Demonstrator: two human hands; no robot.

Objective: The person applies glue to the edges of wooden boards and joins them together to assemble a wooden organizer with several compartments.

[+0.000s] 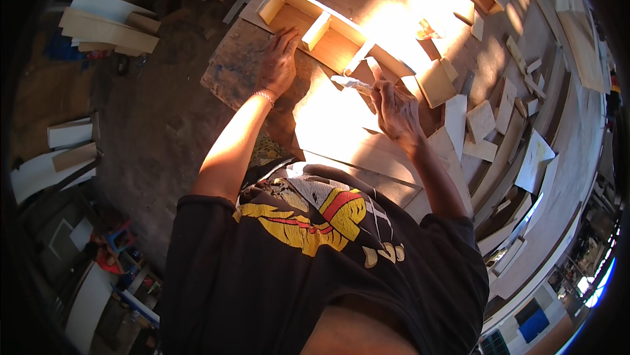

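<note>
A shallow wooden box frame [341,60] with cross dividers [316,31] lies at the far edge of my reach, with a long curved strip along its far side. My left hand [281,60] rests on its near edge with the fingers stretched out over the wood. Close to the box's right part, my right hand [397,109] grips a slim tool with a whitish, smeared end [352,84]; glare hides its exact kind. The index finger of that hand points toward the right-hand divider. Beneath both hands is a brown worktable [230,66], strongly sunlit in the middle.
Right of the box lie wood offcuts [481,121] and a small wooden piece [436,84]. A flat board [361,151] lies near my body. Long boards [558,151] run along the right side. Stacked panels [111,20] stand at the far left, beside the dark floor [151,112].
</note>
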